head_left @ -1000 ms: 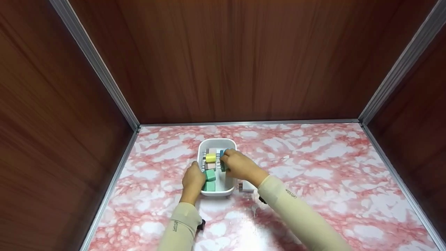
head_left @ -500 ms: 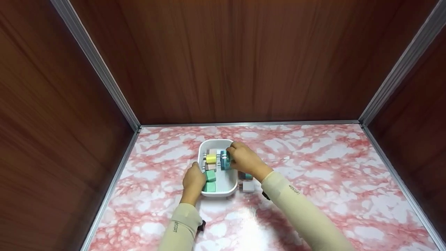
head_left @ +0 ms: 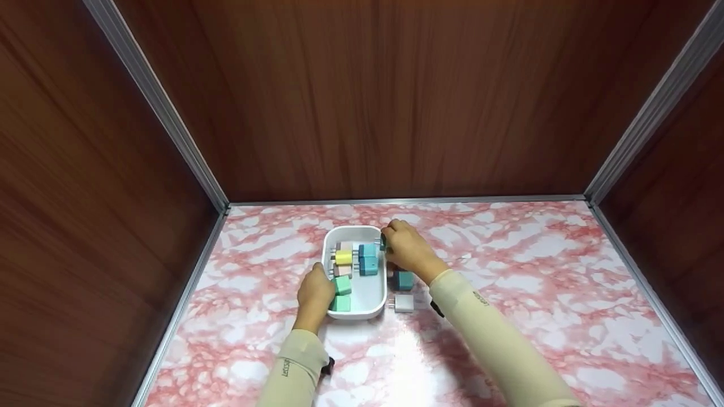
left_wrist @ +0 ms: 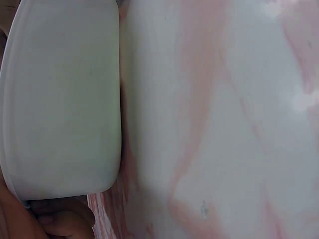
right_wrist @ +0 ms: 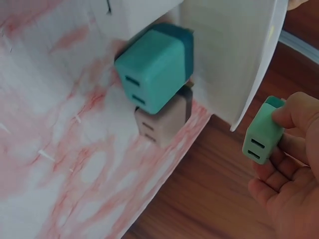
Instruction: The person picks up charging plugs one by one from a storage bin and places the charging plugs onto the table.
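Observation:
A white plastic box [head_left: 367, 294] holds several charger plugs: a yellow one [head_left: 343, 258] between two pinkish ones, two blue ones [head_left: 368, 260], and two green ones [head_left: 341, 285]. My left hand [head_left: 315, 289] grips the box's left side, its fingers curled against the wall in the left wrist view. At the right rim, my right hand [head_left: 406, 246] pinches a green charger plug [right_wrist: 263, 130] between thumb and fingers; its two port slots face the wrist camera.
Just right of the box, on the red-and-white marbled table [head_left: 509, 316], lie a teal charger plug [right_wrist: 152, 72], a pinkish-beige one [right_wrist: 167, 117] and a white one [head_left: 404, 303]. Brown wood panels [head_left: 396, 113] with metal edging stand on three sides.
My right hand has drawn back from the blue charger plugs inside the box to beyond its right rim, where it holds a green one. My left hand stays on the box.

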`<state>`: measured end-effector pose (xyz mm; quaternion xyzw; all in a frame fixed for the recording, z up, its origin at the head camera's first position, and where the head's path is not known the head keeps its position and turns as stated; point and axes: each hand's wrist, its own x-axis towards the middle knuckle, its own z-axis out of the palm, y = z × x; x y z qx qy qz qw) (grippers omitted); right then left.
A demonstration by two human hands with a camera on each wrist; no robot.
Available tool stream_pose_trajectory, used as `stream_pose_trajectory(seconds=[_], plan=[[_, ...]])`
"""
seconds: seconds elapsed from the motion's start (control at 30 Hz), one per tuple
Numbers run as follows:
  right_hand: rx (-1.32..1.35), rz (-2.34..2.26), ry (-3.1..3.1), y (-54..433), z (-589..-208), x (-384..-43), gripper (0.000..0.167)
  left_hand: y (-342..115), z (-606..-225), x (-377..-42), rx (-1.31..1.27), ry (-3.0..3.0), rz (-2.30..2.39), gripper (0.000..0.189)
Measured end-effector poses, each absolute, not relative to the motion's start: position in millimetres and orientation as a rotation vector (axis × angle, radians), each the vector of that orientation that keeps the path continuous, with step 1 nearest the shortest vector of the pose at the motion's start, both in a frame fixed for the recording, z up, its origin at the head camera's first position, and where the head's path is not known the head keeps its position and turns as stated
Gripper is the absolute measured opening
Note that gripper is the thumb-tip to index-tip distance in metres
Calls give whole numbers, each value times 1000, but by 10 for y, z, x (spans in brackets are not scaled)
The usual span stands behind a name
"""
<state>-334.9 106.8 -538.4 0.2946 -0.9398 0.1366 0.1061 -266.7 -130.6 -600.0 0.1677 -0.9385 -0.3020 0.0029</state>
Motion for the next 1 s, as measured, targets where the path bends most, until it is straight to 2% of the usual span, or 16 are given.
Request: stream_pose_trajectory(seconds=[0.27, 0.5, 1.0], plan=[[814, 433, -2848, 1140, -5462, -3458, 37, -1312, -6008, -2670, 516, -2936, -939, 39], [802, 446, -2827, 1210, -5501, -3526, 29, -1314, -6001, -2668, 517, -2947, -937, 42], [738, 348, -2817, 1251, -5657, -3649, 25, -1309, -6004, -2673, 530, -2939, -943, 44]])
